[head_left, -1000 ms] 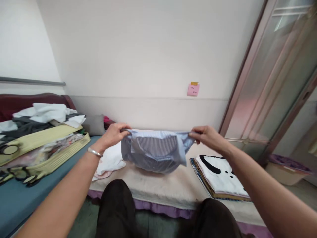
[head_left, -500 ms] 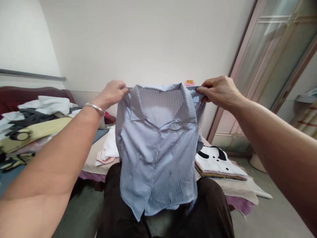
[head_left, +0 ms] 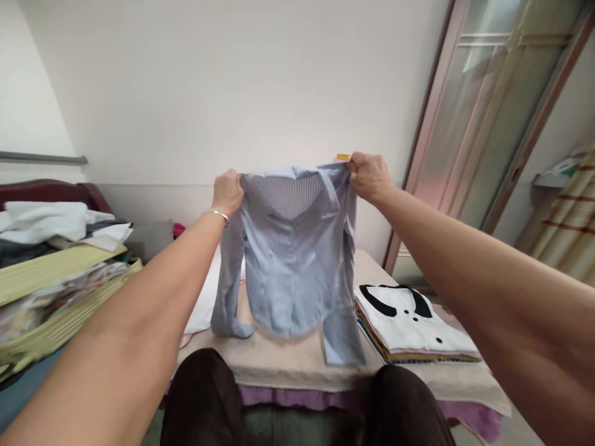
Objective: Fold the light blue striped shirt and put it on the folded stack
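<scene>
A blue striped long-sleeved shirt (head_left: pixel 292 266) hangs spread between my hands, its collar at the top and its sleeves drooping at both sides. My left hand (head_left: pixel 227 192) is closed on one shoulder of it, and a silver bangle circles that wrist. The other shoulder is pinched in my right hand (head_left: pixel 370 175). The shirt's hem and cuffs reach down to the beige cloth (head_left: pixel 260 368) covering the low surface before my knees. Fabric hides some of my fingertips.
To the right lies a folded stack topped by a white shirt with black collar trim (head_left: pixel 413 322). White clothing (head_left: pixel 204 303) lies behind the left sleeve. At the left, a yellow-green open bag (head_left: pixel 60 266) and piled clothes (head_left: pixel 46 220) rest near a dark red headboard (head_left: pixel 46 192). A sliding glass door (head_left: pixel 483 111) stands at the right.
Both hands have moved forward, away from me, carrying the shirt from above my lap to over the beige cloth. The sleeves now hang out at the sides.
</scene>
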`<state>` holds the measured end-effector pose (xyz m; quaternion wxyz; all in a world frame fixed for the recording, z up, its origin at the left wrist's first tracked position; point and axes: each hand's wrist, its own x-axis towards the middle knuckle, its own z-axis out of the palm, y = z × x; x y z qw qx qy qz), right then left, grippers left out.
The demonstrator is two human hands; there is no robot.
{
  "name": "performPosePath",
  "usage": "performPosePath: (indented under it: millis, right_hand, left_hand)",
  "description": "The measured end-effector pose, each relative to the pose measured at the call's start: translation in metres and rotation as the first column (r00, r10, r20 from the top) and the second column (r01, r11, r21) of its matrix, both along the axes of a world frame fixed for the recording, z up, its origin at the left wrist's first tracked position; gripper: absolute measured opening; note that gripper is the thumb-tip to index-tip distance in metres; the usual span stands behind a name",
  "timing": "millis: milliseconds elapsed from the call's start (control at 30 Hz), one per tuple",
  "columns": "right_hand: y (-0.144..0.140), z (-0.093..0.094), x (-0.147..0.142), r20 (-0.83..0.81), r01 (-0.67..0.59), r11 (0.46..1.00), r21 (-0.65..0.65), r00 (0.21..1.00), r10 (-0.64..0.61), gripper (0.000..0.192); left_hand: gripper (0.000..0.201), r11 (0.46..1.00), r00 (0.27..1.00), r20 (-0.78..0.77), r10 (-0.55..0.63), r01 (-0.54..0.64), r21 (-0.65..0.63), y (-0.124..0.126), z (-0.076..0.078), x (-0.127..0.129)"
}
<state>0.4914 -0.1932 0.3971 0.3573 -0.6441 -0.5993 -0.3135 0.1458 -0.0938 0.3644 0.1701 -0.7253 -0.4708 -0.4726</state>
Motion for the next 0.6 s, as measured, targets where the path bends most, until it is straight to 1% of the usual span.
performPosePath:
  millis: [67, 100, 133, 167, 200, 233, 267, 300, 333, 400, 467, 500, 533, 567, 600]
  right_hand:
    - [0.001, 0.024, 0.006, 0.058, -0.018, 0.994, 0.107, 0.998, 0.012, 0.034]
    - [-0.001, 0.029, 0.009, 0.088, -0.029, 0.988, 0.151, 0.996, 0.016, 0.039]
    - [-0.005, 0.029, 0.013, 0.114, -0.042, 0.981, 0.187, 0.993, 0.021, 0.042]
    - [-0.009, 0.023, 0.016, 0.133, -0.053, 0.976, 0.212, 0.991, 0.025, 0.041]
    - [-0.013, 0.009, 0.019, 0.145, -0.064, 0.972, 0.227, 0.989, 0.032, 0.036]
    - [-0.016, -0.011, 0.023, 0.154, -0.079, 0.969, 0.235, 0.987, 0.044, 0.03]
    - [-0.019, -0.037, 0.025, 0.158, -0.098, 0.969, 0.225, 0.985, 0.063, 0.025]
    - [-0.021, -0.068, 0.028, 0.153, -0.13, 0.971, 0.198, 0.983, 0.1, 0.022]
    - [-0.021, -0.103, 0.029, 0.149, -0.177, 0.975, 0.138, 0.976, 0.156, 0.02]
    - [-0.018, -0.178, 0.031, 0.079, -0.239, 0.971, -0.019, 0.968, 0.239, 0.021]
    - [-0.01, -0.253, 0.03, 0.003, -0.287, 0.938, -0.193, 0.956, 0.293, 0.021]
    - [-0.006, -0.287, 0.03, -0.033, -0.296, 0.913, -0.28, 0.954, 0.299, 0.021]
    - [-0.001, -0.319, 0.03, -0.071, -0.292, 0.881, -0.373, 0.955, 0.287, 0.021]
    - [0.003, -0.347, 0.03, -0.099, -0.277, 0.848, -0.452, 0.96, 0.261, 0.022]
    - [0.006, -0.372, 0.031, -0.113, -0.268, 0.806, -0.528, 0.963, 0.246, 0.022]
  left_hand:
    - [0.028, 0.989, 0.997, 0.073, -0.019, 0.009, 0.145, 0.014, 0.022, 0.006]
    - [0.027, 0.977, 0.995, 0.095, -0.029, 0.009, 0.211, 0.018, 0.029, 0.007]
    - [0.027, 0.965, 0.994, 0.091, -0.053, 0.027, 0.261, 0.018, 0.03, 0.007]
    - [0.027, 0.955, 0.994, 0.077, -0.072, 0.046, 0.293, 0.017, 0.026, 0.005]
    - [0.028, 0.951, 0.995, 0.052, -0.082, 0.062, 0.303, 0.014, 0.015, 0.003]
    - [0.03, 0.953, 0.996, 0.02, -0.081, 0.072, 0.293, 0.01, -0.002, 0.001]
    - [0.033, 0.961, 0.997, -0.02, -0.076, 0.079, 0.267, 0.005, -0.025, -0.001]
    - [0.035, 0.969, 0.995, -0.064, -0.075, 0.088, 0.23, 0.001, -0.053, -0.004]
    - [0.037, 0.977, 0.993, -0.096, -0.075, 0.092, 0.19, -0.001, -0.085, -0.006]
    - [0.037, 0.991, 0.985, -0.145, -0.094, 0.106, 0.076, -0.001, -0.155, -0.009]
    - [0.034, 0.989, 0.975, -0.182, -0.129, 0.113, -0.095, 0.004, -0.227, -0.011]
    - [0.032, 0.973, 0.969, -0.196, -0.151, 0.111, -0.202, 0.007, -0.26, -0.011]
    - [0.03, 0.944, 0.96, -0.216, -0.18, 0.106, -0.313, 0.01, -0.291, -0.01]
    - [0.029, 0.904, 0.944, -0.247, -0.219, 0.101, -0.415, 0.012, -0.319, -0.01]
    - [0.027, 0.873, 0.932, -0.263, -0.25, 0.099, -0.478, 0.014, -0.344, -0.01]
